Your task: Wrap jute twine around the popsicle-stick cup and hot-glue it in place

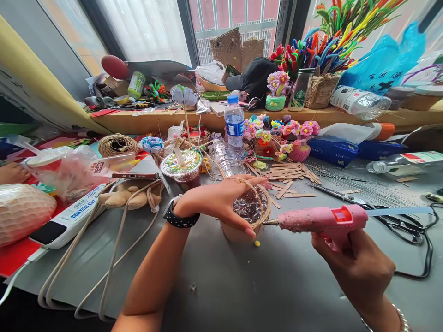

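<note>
My left hand [221, 200] is wrapped over the near side of a clear plastic cup [235, 232], thumb in front and fingers behind. Tan twine [265, 207] circles the rim of the cup. My right hand [356, 258] grips the handle of a pink glue gun [311, 219]. The gun's metal nozzle points left and meets the twine at the rim's right side, beside my left thumb. A translucent glue stick [398, 211] sticks out of the gun's back end.
Black scissors [398, 226] and a black cord [429, 258] lie right. Wooden sticks [290, 173] and a water bottle [234, 122] stand or lie behind the cup. A lidded drink [182, 166] and a phone [135, 176] are left. Another person's hand [12, 174] shows far left.
</note>
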Available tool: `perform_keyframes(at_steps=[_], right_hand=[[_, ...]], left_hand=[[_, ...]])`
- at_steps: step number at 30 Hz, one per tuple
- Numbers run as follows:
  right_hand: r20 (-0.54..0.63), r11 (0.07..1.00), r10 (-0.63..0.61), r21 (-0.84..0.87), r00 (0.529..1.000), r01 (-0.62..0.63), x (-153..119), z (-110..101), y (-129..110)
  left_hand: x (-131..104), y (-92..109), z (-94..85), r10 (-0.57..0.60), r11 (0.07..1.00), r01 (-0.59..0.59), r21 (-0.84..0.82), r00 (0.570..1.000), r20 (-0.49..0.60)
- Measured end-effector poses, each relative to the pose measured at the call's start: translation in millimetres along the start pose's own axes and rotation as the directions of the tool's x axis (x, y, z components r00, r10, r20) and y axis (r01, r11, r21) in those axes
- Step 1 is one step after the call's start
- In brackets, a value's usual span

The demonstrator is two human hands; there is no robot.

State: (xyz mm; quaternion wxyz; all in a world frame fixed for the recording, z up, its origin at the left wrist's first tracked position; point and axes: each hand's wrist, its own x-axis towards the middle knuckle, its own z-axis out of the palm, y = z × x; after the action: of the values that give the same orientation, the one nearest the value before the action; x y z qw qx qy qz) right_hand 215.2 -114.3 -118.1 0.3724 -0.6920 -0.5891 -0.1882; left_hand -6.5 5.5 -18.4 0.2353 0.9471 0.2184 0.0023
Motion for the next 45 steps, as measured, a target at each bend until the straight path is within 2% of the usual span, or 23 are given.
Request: perform_keyframes(at_steps=[5,11,14,18,24,30,37,45], right_hand=[[0.008,0.999,0.034,-0.001,0.999,-0.034,-0.5,-1.4,-2.4],[-0.085,0.993,-0.112,-0.036,0.99,0.11,-1.0,3.8,9.3],[-0.09,0.995,-0.086,-0.058,0.992,0.081,-1.3,4.8,11.2],[-0.023,0.998,-0.04,-0.059,0.999,0.038,-1.2,2.7,8.0],[-0.059,0.999,-0.019,-0.043,0.998,0.017,-0.7,0.9,6.2],[-0.091,0.994,-0.076,-0.086,0.993,0.069,-1.4,1.8,12.8],[-0.015,0.998,0.054,-0.033,0.998,-0.055,-0.2,-0.5,11.0],[-0.032,0.999,0.026,-0.04,0.999,-0.028,0.9,1.3,11.9]], left_hand=[[-0.2,-0.9,0.1,0.009,1.0,-0.009,-0.004,1.0,0.003],[-0.7,-1.0,-0.9,0.012,1.0,-0.012,0.01,1.0,0.01],[-0.7,-1.1,-0.9,0.021,1.0,-0.021,0.007,1.0,0.006],[-0.7,-1.3,-0.6,0.027,1.0,-0.027,-0.006,1.0,0.003],[-0.2,-0.9,-1.0,0.003,1.0,-0.003,-0.008,1.0,0.009],[-0.2,-1.7,-0.4,-0.008,1.0,0.008,-0.01,1.0,0.007],[-0.3,-1.1,-0.6,0.027,1.0,-0.027,-0.002,1.0,0.01],[0.2,-1.2,-0.2,0.01,1.0,-0.01,-0.013,1.0,0.006]])
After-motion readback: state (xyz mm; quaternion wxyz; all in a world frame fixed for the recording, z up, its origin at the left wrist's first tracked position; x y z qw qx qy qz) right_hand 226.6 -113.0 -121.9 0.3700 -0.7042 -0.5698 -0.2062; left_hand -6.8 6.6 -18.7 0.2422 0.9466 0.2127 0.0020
